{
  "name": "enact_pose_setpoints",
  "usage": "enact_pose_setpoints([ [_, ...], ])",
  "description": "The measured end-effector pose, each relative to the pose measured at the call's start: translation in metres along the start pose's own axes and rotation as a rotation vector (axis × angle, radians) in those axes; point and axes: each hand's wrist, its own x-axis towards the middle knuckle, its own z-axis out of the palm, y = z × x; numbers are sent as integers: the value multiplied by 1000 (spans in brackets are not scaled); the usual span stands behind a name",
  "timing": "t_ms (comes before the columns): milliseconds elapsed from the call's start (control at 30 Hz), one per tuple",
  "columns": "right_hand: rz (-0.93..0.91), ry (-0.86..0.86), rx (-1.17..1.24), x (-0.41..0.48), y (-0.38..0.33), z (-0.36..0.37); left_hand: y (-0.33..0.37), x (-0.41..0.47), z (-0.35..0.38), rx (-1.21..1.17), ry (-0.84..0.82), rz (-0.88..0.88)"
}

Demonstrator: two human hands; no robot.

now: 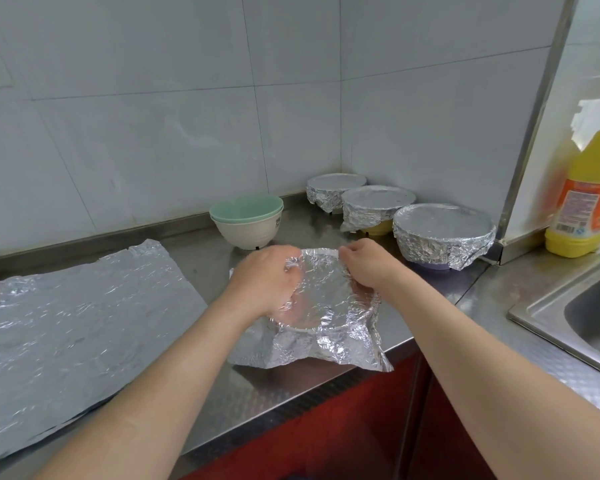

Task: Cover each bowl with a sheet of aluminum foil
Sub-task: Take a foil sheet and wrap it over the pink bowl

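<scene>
Fingers (pixel 293 261) of the left hand (pixel 264 282) and right hand (pixel 364 265) are clamped on the foil sheet (pixel 329 306), pressing it over an upright bowl near the counter (pixel 257 393) front edge; loose corners splay toward the person.

Both forearms bare all the way up, no sleeves in sight. Left hand (pixel 264 282) and right hand (pixel 368 263) bare too, no gloves, no rings visible. Wrists plain, no watch or bracelet. Fingers partly blurred, nails hard to make out.
</scene>
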Motion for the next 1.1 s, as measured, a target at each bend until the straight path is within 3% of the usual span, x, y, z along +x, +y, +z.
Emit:
enact_pose_setpoints([
  [133,-7,16,-66,3,6,2,-7,6,1,-173,98,-30],
  [467,13,-31,-34,5,3,5,-15,11,9,-9,113,-21],
  [567,14,8,77,3,4,7,-14,7,7,-53,127,-48],
  [667,41,154,234,-1,6,4,-9,2,-1,-128,78,-67],
  [767,76,229,406,-15,15,-9,0,-11,-15,-166,135,0],
  [967,53,-19,729,-87,55,-9,23,-74,-9,-268,20,320],
  [1100,-173,-211,658,-121,61,3,24,-89,15,-208,160,407],
])
